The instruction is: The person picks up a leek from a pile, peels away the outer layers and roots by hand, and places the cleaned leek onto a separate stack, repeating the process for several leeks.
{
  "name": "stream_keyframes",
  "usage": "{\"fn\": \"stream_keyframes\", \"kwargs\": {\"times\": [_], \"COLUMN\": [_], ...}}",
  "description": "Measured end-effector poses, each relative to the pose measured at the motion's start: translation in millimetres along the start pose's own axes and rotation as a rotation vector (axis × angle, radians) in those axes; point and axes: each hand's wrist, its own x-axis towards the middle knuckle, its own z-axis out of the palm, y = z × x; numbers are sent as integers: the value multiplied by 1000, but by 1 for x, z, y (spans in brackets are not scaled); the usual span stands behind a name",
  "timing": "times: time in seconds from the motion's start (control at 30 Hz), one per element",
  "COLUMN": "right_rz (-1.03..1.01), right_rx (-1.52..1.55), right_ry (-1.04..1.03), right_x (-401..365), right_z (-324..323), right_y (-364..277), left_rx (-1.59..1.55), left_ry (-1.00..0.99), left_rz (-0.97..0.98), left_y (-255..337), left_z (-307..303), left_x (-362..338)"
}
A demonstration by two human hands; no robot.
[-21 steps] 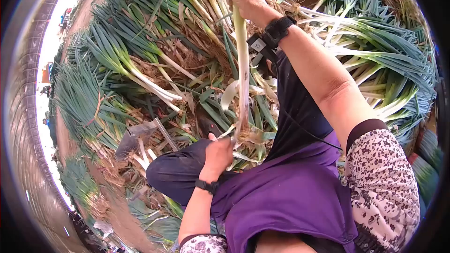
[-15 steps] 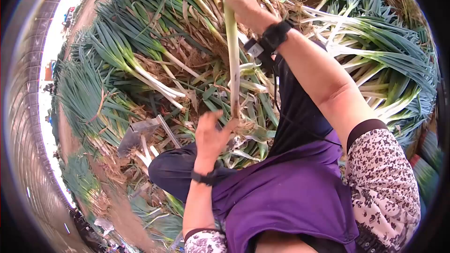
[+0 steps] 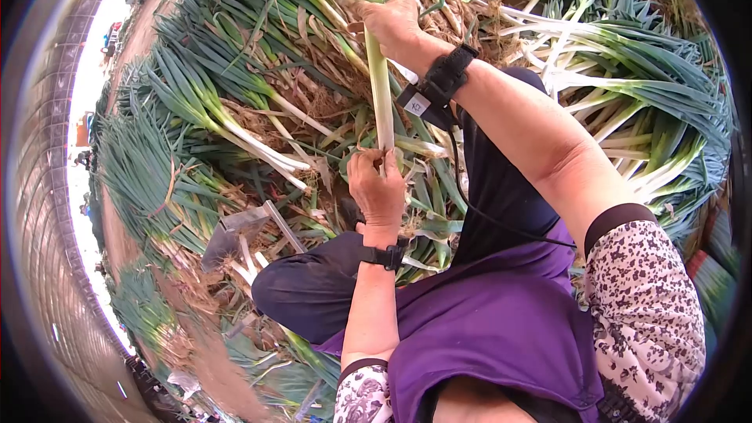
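Observation:
A long, thick green onion (image 3: 381, 102) stands nearly upright in front of me, its pale stem below and its green leaves running off the top edge. My right hand (image 3: 395, 25) is wrapped around the upper stem, just under where the leaves split. Lower down, my left hand (image 3: 377, 188) has its thumb and fingers closed on the pale stem near the root end. The roots are hidden behind that hand. Both wrists carry black straps, and a small device is attached at the right one.
Heaped green onions with dry, dirty roots (image 3: 313, 98) lie beyond my hands and to the left. Whiter-stemmed onions (image 3: 627, 94) are piled at the right. A metal piece (image 3: 239, 227) stands by my bent knee (image 3: 301, 286). Loose leaves litter the ground, and a cable hangs from the right wrist.
My left hand has risen from beside the roots and closed on the lower stem. My right hand has shifted slightly down and left with the green onion.

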Motion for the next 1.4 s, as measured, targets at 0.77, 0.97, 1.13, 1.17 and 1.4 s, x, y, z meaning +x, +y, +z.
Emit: {"fn": "stream_keyframes", "kwargs": {"times": [0.77, 0.97, 1.13, 1.17, 1.4], "right_rz": [177, 405, 440, 562, 622], "right_rx": [232, 542, 628, 683, 728], "right_ry": [-239, -781, -953, -979, -826], "right_x": [15, 6, 17, 25, 17], "right_z": [-25, -32, -34, -36, -31], "right_y": [-28, -30, -29, -24, -39], "left_rx": [-433, -581, -588, -658, -764], "left_ry": [-613, -398, -618, -563, -496], "left_rz": [-339, -88, -232, -295, -251], "left_y": [-7, 9, 4, 2, 30], "left_z": [-96, -50, -33, -30, -59], "left_x": [-38, 21, -9, -20, -16]}}
